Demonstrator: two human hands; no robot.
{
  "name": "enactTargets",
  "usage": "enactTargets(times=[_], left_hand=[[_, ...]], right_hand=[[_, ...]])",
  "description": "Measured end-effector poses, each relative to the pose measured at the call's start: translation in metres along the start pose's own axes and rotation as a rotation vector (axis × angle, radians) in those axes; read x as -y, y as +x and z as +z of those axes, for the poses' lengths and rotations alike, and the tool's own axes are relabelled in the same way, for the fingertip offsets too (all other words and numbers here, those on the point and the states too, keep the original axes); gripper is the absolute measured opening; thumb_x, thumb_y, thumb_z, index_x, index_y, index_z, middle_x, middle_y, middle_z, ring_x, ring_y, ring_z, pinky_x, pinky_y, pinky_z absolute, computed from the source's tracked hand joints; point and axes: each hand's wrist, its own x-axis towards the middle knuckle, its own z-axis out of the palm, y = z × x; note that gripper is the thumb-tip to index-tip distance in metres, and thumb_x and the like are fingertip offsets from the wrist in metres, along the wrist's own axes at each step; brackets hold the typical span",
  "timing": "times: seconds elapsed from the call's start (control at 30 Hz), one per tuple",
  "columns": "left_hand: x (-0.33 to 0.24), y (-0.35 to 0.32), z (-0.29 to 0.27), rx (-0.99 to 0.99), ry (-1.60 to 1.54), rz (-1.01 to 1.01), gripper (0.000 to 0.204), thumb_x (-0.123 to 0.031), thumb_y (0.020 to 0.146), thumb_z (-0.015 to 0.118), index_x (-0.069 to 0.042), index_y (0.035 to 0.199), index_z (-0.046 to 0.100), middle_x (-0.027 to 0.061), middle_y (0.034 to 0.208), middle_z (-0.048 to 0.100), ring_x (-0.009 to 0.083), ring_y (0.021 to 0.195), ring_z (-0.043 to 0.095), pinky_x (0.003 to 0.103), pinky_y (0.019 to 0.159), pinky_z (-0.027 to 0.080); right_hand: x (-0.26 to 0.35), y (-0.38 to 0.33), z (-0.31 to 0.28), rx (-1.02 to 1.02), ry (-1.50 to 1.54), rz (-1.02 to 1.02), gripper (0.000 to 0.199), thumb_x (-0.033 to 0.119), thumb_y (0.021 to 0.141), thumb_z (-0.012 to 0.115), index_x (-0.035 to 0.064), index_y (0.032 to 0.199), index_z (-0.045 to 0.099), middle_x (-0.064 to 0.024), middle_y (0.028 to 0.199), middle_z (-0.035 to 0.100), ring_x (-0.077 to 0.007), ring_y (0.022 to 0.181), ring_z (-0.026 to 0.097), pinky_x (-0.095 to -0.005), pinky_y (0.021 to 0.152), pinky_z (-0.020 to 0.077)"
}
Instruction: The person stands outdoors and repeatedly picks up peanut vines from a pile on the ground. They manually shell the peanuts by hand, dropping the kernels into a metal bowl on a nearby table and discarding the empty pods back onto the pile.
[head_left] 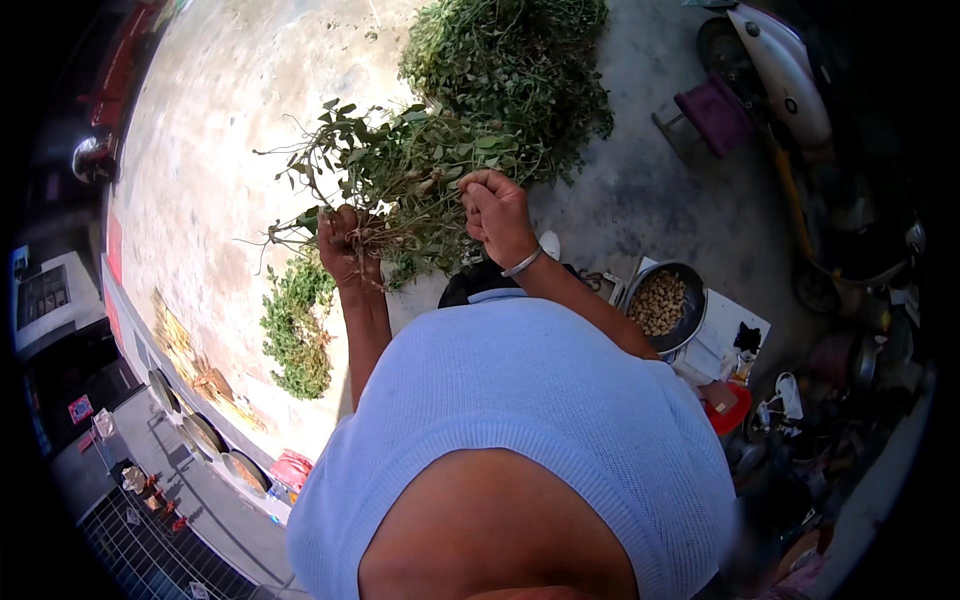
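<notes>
My left hand [348, 248] is closed around the stems of an uprooted peanut plant [345, 150]. Thin pale roots hang beside the fingers, and its leafy stems spread up and outward. To the right, my right hand [497, 215], with a silver bangle at the wrist, is curled shut at the edge of the greenery; whatever its fingers hold is hidden. Beyond both hands lies a big heap of leafy plants [510, 70]. A dark round pan [692, 318] by my right forearm contains many peanuts in their shells [658, 302].
A smaller pile of plants [297, 325] lies on sunlit concrete at left. Right of the heap is a stool with a purple top [714, 115], near a parked scooter [785, 75]. A red basin [728, 408] and assorted clutter are at lower right. Round trays [203, 436] line the left side.
</notes>
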Motion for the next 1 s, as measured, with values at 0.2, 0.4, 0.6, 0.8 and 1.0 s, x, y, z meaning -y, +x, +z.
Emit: enactTargets(times=[0.2, 0.4, 0.6, 0.8, 1.0], left_hand=[[-0.066, 0.017, -0.040, 0.157, 0.079, 0.155, 0.037, -0.033, 0.084, 0.055, -0.015, 0.061, 0.032, -0.0031, 0.055, 0.028, 0.0119, 0.048, 0.030, 0.032, 0.049, 0.038], [-0.074, 0.031, -0.056, 0.245, -0.057, 0.084, 0.034, -0.030, 0.088, 0.046, -0.017, 0.058, 0.036, -0.0034, 0.055, 0.032, 0.0119, 0.053, 0.034, 0.029, 0.050, 0.033], [-0.073, 0.034, -0.059, 0.323, -0.157, 0.029, 0.040, -0.035, 0.094, 0.033, -0.017, 0.059, 0.038, -0.0024, 0.057, 0.038, 0.0143, 0.049, 0.033, 0.036, 0.052, 0.035], [-0.071, 0.029, -0.065, 0.318, -0.170, 0.028, 0.041, -0.036, 0.094, 0.033, -0.017, 0.059, 0.041, -0.0023, 0.057, 0.039, 0.0122, 0.050, 0.035, 0.031, 0.052, 0.035], [-0.069, 0.028, -0.068, 0.189, -0.130, 0.066, 0.041, -0.036, 0.093, 0.035, -0.017, 0.057, 0.039, -0.0034, 0.056, 0.037, 0.0128, 0.051, 0.033, 0.031, 0.050, 0.033]], right_hand=[[0.072, 0.020, -0.108, -0.305, -0.255, -0.272, 0.013, 0.004, 0.085, 0.049, 0.0016, 0.093, 0.060, -0.0013, 0.071, 0.056, -0.0042, 0.048, 0.045, -0.0199, 0.037, 0.0342], [0.061, 0.036, -0.071, 0.057, -0.307, -0.158, 0.021, 0.006, 0.084, 0.058, 0.0025, 0.104, 0.060, 0.0014, 0.071, 0.054, -0.0026, 0.053, 0.045, -0.0185, 0.042, 0.0355], [0.042, 0.040, -0.045, 0.347, -0.733, -0.197, 0.038, 0.001, 0.076, 0.062, 0.0050, 0.113, 0.058, 0.0062, 0.065, 0.047, -0.0003, 0.056, 0.038, -0.0177, 0.047, 0.0327], [0.023, 0.044, -0.033, 0.250, -0.746, -0.174, 0.028, 0.004, 0.072, 0.066, 0.0059, 0.100, 0.064, 0.0014, 0.066, 0.053, -0.0043, 0.061, 0.045, -0.0232, 0.055, 0.0392], [0.013, 0.051, -0.052, 0.333, -0.935, -0.472, 0.010, 0.006, 0.079, 0.062, 0.0022, 0.089, 0.065, 0.0031, 0.064, 0.054, -0.0025, 0.053, 0.044, -0.0194, 0.047, 0.0347]])
